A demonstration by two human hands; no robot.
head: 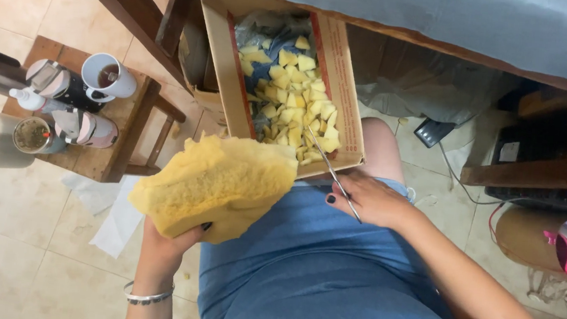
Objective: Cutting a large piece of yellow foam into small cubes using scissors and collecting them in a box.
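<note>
Left hand point(166, 238) grips a yellow foam slab point(216, 182) from beneath; right hand point(369, 200), beside it, closes around scissors point(331, 172) pointing into the cardboard box point(227, 65) of foam pieces point(295, 99). Cutting seems underway; next snip needs foam between blades.

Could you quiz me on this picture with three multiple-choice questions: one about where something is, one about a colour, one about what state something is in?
1. Where do the cut yellow pieces lie?
A. on the stool
B. in the cardboard box
C. on the floor

2. What colour is the foam slab held by the left hand?
A. yellow
B. green
C. white

3. What is the right hand doing?
A. hanging empty
B. resting on the mug
C. holding scissors

Answers: 1 B, the pieces are heaped inside the box. 2 A, the slab is plainly yellow. 3 C, the fingers are closed on the handles, blades pointing toward the box.
</note>
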